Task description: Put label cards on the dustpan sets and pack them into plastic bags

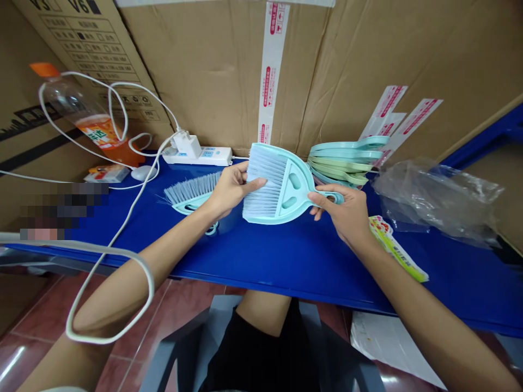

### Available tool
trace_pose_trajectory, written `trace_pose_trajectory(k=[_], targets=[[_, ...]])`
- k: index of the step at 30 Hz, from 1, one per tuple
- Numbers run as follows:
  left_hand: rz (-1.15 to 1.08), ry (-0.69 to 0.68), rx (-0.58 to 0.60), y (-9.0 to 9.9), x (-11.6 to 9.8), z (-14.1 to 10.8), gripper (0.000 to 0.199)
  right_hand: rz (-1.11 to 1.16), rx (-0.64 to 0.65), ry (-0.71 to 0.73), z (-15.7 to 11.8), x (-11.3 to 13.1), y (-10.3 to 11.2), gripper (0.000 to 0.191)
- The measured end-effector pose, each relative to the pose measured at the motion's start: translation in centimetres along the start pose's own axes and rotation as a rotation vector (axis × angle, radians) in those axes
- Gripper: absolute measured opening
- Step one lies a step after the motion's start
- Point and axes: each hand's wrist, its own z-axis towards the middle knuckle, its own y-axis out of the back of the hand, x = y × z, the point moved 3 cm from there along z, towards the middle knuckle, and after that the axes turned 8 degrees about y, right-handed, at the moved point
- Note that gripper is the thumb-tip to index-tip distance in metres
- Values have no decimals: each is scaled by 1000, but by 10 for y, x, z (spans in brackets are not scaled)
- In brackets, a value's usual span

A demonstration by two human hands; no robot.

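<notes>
In front of me I hold a light-blue dustpan (308, 182) with a hand brush (265, 185) nested in it, grey-blue bristles towards the left. My right hand (347, 209) is closed round the two handles at the right end. At the bristle end, my left hand (235, 188) pinches the pan's edge, thumb over the bristles and fingers mostly hidden behind. Another light-blue hand brush (194, 191) lies on the blue table behind my left wrist, partly covered by it. A stack of blue and green dustpans (343, 160) sits just beyond my right hand.
To the right are a clear plastic bag (441, 198) and yellow-green printed cards (398, 249). A power strip (212, 156), an orange drink bottle (98, 128) and a small box (107, 174) stand back left. A white cable (133, 209) loops over my left forearm. Cardboard boxes (212, 71) wall the back.
</notes>
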Motion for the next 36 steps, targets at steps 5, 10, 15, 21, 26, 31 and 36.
trace_pose_trajectory(k=[5, 10, 15, 21, 26, 31, 36], targets=[[-44, 103, -26, 4, 1, 1, 52, 118, 83, -72, 1, -3, -3, 52], [-92, 129, -48, 9, 0, 3, 40, 134, 69, -93, 0, -4, -2, 51], [-65, 104, -62, 11, -1, 5, 32, 85, -27, -78, 2, 0, 3, 48], [-95, 92, -77, 12, 1, 6, 27, 75, -17, -69, 1, -3, 2, 49], [-137, 85, -117, 17, -3, 10, 22, 124, 68, -34, 0, 8, -1, 52], [-211, 127, -133, 27, -5, 15, 24, 119, -123, 131, 31, 61, 25, 27], [-188, 136, -139, 27, -4, 14, 19, -6, -176, 313, 87, 114, 60, 25]])
